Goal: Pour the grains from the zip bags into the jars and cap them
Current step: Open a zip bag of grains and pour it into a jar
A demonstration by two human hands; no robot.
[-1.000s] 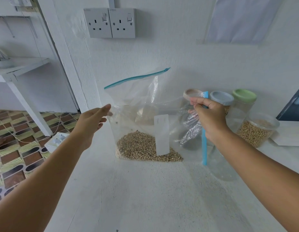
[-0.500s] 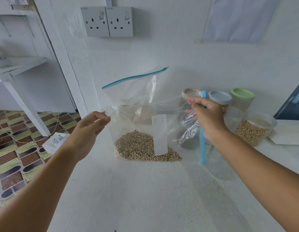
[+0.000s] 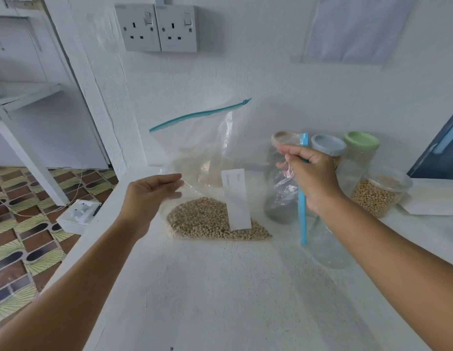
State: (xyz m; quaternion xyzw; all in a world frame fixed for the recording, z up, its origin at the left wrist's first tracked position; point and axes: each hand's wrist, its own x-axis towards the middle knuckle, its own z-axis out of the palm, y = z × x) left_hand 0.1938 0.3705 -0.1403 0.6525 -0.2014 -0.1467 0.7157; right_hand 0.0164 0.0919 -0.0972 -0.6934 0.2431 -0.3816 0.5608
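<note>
A clear zip bag [image 3: 195, 198] with a white label lies turned sideways on the white counter [image 3: 220, 287], its beige grains [image 3: 207, 221] heaped at the bottom. My right hand [image 3: 314, 176] grips its blue zip end, which hangs downward. My left hand [image 3: 147, 196] pinches the bag's opposite edge. Under my right wrist stands an empty clear jar [image 3: 326, 247]. An open jar [image 3: 380, 196] of beige grains sits at the right. Behind are jars with a beige lid [image 3: 281, 138], a grey-blue lid [image 3: 328, 145] and a green lid [image 3: 362, 141].
A second zip bag [image 3: 202, 140] with a teal zip leans on the wall behind. Wall sockets [image 3: 159, 27] are above. The counter's left edge drops to a patterned floor with a white box [image 3: 78, 214]. A dark blue object [image 3: 438, 153] and white paper [image 3: 435, 198] lie at right.
My left hand has moved in from beside the bag and closed its fingers on the bag's edge. My right hand keeps its hold on the zip end.
</note>
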